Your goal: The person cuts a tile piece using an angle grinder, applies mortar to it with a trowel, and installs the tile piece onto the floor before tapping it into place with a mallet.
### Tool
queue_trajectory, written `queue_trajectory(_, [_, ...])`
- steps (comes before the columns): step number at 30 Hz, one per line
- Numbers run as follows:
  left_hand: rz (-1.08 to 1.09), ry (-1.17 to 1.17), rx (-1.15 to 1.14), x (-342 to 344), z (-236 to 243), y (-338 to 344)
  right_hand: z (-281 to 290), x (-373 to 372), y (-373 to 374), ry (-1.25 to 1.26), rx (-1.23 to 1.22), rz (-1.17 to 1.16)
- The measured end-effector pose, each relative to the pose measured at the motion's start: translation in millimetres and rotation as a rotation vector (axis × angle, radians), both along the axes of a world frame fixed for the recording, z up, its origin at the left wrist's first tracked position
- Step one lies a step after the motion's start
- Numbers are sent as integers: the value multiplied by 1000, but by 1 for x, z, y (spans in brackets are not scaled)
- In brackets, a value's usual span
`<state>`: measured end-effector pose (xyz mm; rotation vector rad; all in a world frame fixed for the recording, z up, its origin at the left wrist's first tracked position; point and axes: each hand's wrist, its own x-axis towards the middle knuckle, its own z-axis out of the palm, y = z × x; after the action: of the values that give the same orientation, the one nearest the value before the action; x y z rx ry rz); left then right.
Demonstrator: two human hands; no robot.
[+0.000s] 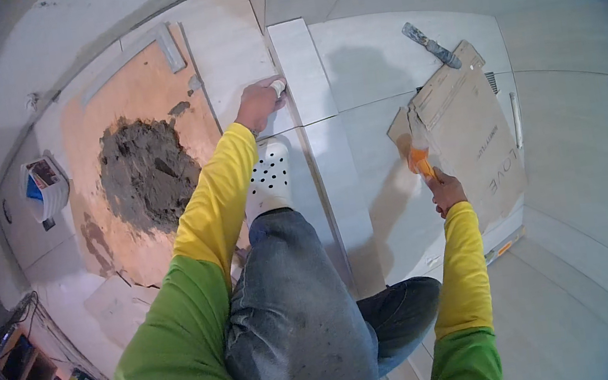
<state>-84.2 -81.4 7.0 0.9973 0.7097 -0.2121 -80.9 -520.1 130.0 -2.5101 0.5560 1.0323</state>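
My left hand [260, 106] is closed on a small white wad [278, 86], held against the edge of a raised tiled ledge [296, 63]. What the wad is made of does not show. On the right, my right hand [447, 193] grips a trowel by its orange handle [419, 160]. Its grey-smeared blade [416, 127] points away from me, over the corner of a flattened cardboard sheet [475, 135]. My white shoe with dark holes [270, 171] stands left of the ledge, close below my left hand.
A heap of wet grey mortar [146, 173] lies on a wooden board [81, 128] at left, with an L-shaped grey strip [167, 47] at its far corner. Beyond it stands a white bucket [52, 196]. A mortar-caked tool [431, 45] rests by the cardboard's far end. Tiled walls rise at right.
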Motion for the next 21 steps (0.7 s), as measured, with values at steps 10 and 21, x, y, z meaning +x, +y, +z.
queue_trajectory(10, [90, -8, -100, -5, 8, -5, -2, 6, -5, 1, 31, 169])
queue_trajectory(21, [135, -29, -102, -6, 8, -5, 6, 16, 5, 89, -5, 172])
